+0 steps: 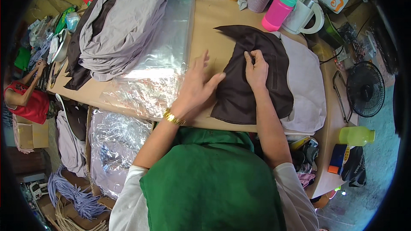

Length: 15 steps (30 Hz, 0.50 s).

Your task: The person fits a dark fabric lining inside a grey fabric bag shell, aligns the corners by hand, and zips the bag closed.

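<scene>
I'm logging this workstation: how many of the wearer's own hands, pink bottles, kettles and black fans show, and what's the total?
Hands: 2 (left hand, right hand)
Pink bottle: 1
Kettle: 1
Black fan: 1
Total: 5

Place: you're in a cloth workshop | on your table [207, 19]: dark cloth [237, 96], grey pile [124, 25], plastic sheets [173, 30] | left of you: cords [72, 192], co-worker [30, 102]

Bright glare streaks the clear plastic [147, 92]; fisheye distortion bends the edges.
</scene>
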Each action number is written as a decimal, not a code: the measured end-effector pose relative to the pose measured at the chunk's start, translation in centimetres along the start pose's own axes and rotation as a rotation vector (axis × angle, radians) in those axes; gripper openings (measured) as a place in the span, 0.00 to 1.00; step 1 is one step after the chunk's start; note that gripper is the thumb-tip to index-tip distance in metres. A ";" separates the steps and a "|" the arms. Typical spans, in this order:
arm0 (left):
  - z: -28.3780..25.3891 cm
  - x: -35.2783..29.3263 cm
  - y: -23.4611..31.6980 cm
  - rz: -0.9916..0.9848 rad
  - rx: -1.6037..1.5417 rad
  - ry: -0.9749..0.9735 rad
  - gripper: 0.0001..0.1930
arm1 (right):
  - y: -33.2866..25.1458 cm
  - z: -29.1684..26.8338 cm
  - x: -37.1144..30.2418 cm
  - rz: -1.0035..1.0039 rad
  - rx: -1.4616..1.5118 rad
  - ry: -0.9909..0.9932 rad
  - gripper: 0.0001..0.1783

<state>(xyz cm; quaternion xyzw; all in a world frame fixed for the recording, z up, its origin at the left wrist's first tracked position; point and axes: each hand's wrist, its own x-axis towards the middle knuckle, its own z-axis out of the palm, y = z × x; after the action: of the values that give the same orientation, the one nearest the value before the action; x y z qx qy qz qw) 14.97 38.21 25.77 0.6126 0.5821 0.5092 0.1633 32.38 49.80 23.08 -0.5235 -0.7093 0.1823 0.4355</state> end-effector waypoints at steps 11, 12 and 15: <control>-5.3 -4.5 5.0 -0.375 -0.009 -0.827 0.19 | 0.1 -0.1 0.8 0.098 -0.194 -0.064 0.15; -7.3 -5.6 5.3 -0.380 0.027 -0.867 0.18 | 0.0 0.0 0.7 0.090 -0.182 -0.066 0.16; -13.7 -7.6 4.6 -0.325 0.081 -1.087 0.11 | 0.4 -0.2 0.6 0.083 -0.092 0.021 0.16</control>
<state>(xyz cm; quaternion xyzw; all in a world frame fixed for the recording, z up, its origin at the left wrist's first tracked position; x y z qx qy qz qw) 7.86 24.90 31.98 0.6948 0.5202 0.0662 0.4922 32.70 50.49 23.20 -0.5739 -0.6899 0.1618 0.4105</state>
